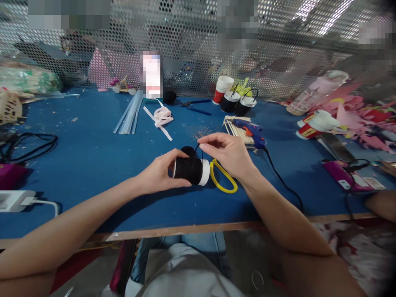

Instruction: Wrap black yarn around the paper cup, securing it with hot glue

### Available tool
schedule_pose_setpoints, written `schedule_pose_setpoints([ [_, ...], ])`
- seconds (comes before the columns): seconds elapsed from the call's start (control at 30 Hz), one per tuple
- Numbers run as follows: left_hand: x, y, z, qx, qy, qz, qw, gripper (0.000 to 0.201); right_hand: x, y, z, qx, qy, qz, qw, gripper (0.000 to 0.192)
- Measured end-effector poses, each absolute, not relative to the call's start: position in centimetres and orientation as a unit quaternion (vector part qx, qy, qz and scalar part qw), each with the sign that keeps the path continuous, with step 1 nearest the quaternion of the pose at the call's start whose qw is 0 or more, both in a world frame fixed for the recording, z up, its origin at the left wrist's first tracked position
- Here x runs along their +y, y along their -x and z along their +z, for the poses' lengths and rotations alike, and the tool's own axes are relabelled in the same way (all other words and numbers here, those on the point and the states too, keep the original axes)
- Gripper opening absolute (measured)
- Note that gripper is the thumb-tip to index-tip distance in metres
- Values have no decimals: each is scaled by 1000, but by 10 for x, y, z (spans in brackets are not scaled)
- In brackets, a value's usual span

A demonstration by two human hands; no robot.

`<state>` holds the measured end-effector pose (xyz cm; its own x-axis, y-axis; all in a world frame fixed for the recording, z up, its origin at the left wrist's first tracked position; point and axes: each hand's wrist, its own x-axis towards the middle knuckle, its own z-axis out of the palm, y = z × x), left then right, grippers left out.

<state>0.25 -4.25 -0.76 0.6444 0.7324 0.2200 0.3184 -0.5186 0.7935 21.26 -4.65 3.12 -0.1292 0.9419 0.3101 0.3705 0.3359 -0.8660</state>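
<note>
Black spool [189, 169] in left hand [159, 173]; two more spools [238, 103] behind.

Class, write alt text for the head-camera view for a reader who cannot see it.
Over a blue table, a person's left hand holds a spool of black cord while the right hand pinches its loose end. A yellow loop and a blue glue gun lie nearby.
</note>
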Motion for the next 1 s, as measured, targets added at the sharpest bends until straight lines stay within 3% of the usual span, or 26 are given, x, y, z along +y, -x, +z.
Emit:
schedule_pose_setpoints([
  [0.57,-40,-2,-15,225,-848,367,308,58,-48,-214,24,-690,487,333,420,12],
  [0.83,-39,-4,-12,199,-881,372,216,56,-50,-215,26,-701,471,350,405,11],
  [1.0,-40,-5,-11,193,-889,373,185,54,-47,-217,22,-708,473,332,405,25],
])
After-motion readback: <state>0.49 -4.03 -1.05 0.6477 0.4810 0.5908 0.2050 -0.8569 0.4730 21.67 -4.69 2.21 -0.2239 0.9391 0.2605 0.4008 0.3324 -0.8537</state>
